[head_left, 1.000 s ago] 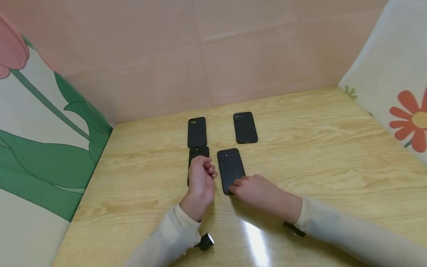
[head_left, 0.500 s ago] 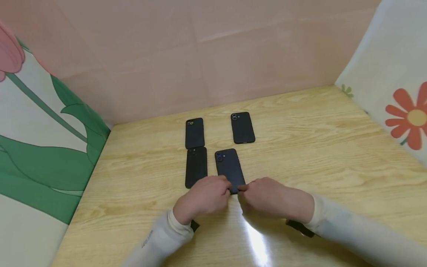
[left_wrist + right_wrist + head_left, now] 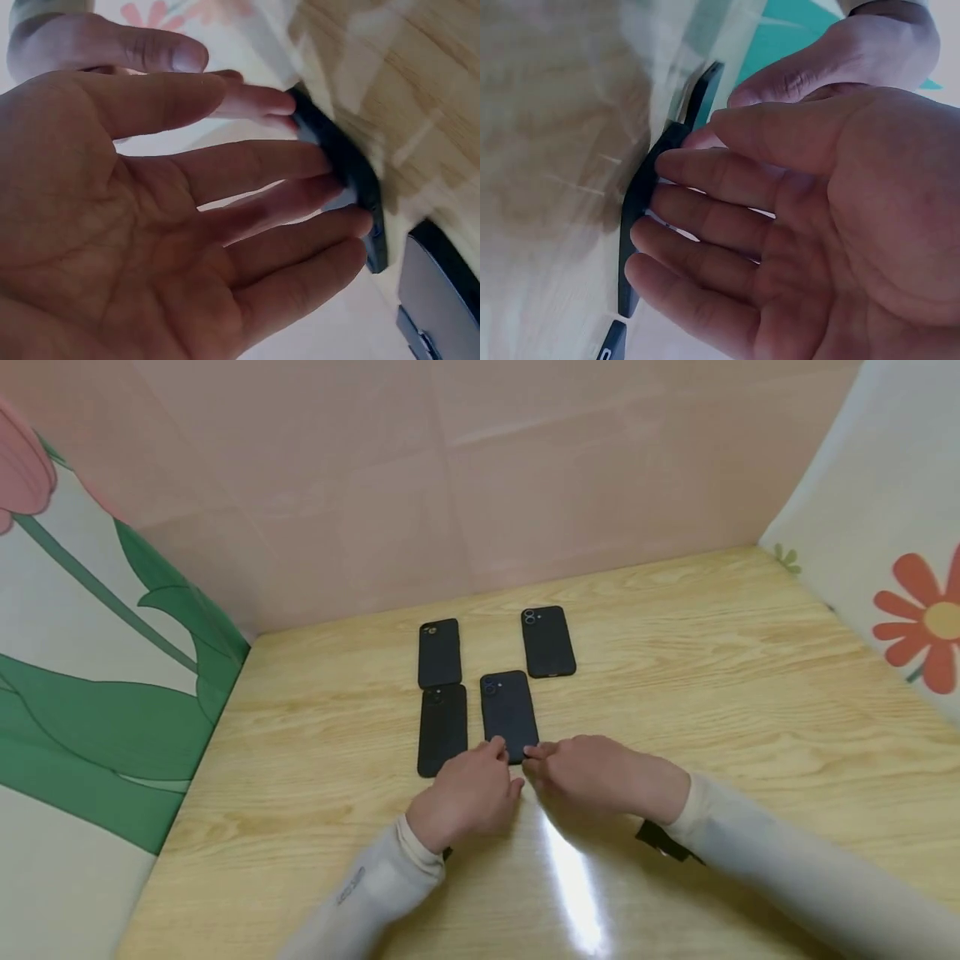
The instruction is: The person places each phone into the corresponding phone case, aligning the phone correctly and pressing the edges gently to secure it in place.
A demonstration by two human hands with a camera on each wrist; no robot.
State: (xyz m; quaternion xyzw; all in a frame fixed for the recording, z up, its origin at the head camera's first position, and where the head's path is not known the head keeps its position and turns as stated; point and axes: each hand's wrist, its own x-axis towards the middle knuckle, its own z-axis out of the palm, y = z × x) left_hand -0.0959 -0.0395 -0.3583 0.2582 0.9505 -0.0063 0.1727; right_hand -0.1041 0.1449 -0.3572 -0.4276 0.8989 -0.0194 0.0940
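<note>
Dark phone (phone vs. case, can't tell) lies flat on wood-grain surface, camera end away from person. L hand at its near L corner, R hand at near R corner. L fingers ext'd & slightly spread, fingertips touching it, not wrapped round; R same, fingers fairly straight, fingertips on its edge, no grip.

3 other phones: near L phone just beside it; far L phone end to end w/ that, contact unclear; far R phone just off its far R corner.

Step in hand looks like squaring/nudging the phone by fingertip, judging by the pose. To do it well: equal light pressure at both corners, else it prob. swings round. Keep it flat, push low on the edge, not down on the back. Line up w/ near L phone, keep the gap parallel. Watch far R corner, v. little room vs. far R phone. Surface looks glossy, so prob. slides easily; small moves best.
</note>
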